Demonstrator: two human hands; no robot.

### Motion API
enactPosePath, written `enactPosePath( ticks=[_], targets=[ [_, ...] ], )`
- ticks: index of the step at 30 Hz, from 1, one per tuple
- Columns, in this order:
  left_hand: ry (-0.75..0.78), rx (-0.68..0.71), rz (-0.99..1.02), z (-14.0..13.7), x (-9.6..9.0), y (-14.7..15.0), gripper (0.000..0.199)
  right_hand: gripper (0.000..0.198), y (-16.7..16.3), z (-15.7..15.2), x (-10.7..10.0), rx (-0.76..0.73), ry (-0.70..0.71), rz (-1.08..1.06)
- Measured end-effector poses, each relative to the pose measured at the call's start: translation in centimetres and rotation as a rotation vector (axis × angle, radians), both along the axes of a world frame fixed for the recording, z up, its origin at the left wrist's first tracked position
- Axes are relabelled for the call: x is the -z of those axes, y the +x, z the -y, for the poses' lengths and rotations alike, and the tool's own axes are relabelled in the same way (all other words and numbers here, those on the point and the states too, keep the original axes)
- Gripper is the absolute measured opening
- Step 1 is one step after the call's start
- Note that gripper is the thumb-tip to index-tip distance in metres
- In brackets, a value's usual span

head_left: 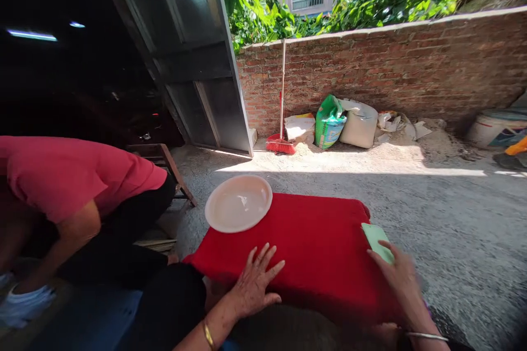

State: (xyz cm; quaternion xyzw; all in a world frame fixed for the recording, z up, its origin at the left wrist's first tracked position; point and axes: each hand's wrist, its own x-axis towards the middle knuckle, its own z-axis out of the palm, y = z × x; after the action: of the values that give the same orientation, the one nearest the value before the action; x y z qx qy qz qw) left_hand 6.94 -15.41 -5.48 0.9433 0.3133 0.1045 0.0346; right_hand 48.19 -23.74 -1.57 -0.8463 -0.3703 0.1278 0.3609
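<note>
A red cloth (pixel 304 230) covers a low bench or table in front of me. My left hand (pixel 257 284) has its fingers spread over the near part of the cloth and holds nothing. At the right end of the cloth, my right hand (pixel 397 274) grips a pale green flat rectangular plate (pixel 376 241), thumb and fingers around its near end. What exactly the plate is I cannot make out. A wide, shallow white basin (pixel 239 203) rests on the far left corner of the cloth, away from both hands.
A person in a red shirt (pixel 61 181) bends down close at my left, with a gloved hand (pixel 27 304). Beyond them stand a wooden chair (pixel 175 170) and a metal door (pixel 197 66). A red broom (pixel 281 145) and several sacks (pixel 358 123) line the brick wall (pixel 370 66).
</note>
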Motion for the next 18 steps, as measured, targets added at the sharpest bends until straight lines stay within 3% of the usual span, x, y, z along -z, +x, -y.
enactPosePath(
  ticks=[2, 4, 8, 10, 14, 16, 18],
  targets=[
    [0.099, -0.007, -0.036, -0.1, 1.8, -1.0, 0.098, 0.071, 1.6, 0.2, 1.3, 0.141, -0.106, 0.037],
    [0.171, -0.018, -0.05, -0.1, 3.0, -1.4, 0.097, 0.071, 1.6, 0.4, 1.8, 0.188, -0.187, 0.051],
    [0.247, -0.037, -0.047, -0.2, 3.9, -1.2, 0.092, 0.064, -2.3, 0.1, 1.2, 0.154, -0.324, 0.126],
    [0.265, -0.035, -0.043, -0.3, 4.0, -1.0, 0.089, 0.058, -5.2, -0.1, 1.0, 0.043, -0.34, 0.195],
    [0.273, -0.047, -0.038, -0.4, 4.2, -1.0, 0.086, 0.046, -9.7, -0.1, 1.6, -0.397, -0.159, 0.183],
    [0.256, -0.057, -0.043, -0.4, 4.2, -1.0, 0.085, 0.042, -9.8, 0.2, 1.9, -0.466, -0.11, 0.143],
    [0.234, -0.059, -0.049, -0.3, 4.1, -1.0, 0.084, 0.045, -8.4, 0.5, 1.9, -0.394, -0.111, 0.138]
  ],
)
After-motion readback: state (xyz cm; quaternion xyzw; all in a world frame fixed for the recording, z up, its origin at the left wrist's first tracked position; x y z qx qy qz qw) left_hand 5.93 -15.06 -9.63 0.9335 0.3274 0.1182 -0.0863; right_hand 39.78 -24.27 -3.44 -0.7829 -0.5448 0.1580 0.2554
